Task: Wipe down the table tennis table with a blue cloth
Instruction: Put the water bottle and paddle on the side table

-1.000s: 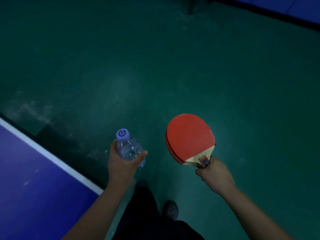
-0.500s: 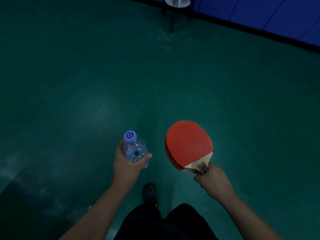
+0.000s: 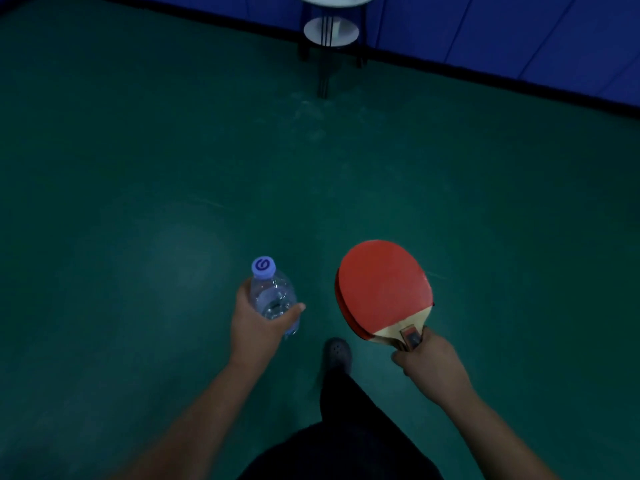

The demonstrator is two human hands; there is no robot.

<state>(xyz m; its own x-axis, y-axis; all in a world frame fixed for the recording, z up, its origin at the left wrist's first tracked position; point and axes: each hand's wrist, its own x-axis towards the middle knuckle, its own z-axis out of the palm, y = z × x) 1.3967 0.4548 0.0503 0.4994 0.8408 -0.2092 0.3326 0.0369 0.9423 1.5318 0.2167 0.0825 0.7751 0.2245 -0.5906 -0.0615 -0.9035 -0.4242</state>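
My left hand (image 3: 256,329) grips a clear plastic water bottle (image 3: 272,296) with a pale purple cap, held upright over the green floor. My right hand (image 3: 427,362) holds red-faced table tennis paddles (image 3: 382,289) by the wooden handle, blades pointing up and away from me; a second red blade edge shows behind the front one. No blue cloth and no table tennis table are in view.
A small round white stand (image 3: 330,31) on dark legs sits ahead at the top, against a blue barrier wall (image 3: 519,32). Green floor (image 3: 138,168) lies all around. My dark trouser leg and shoe (image 3: 337,353) are below.
The view has swung away from the blue table, which has left the frame at the left. The white stand and blue wall have come closer. Both hands keep their grips.
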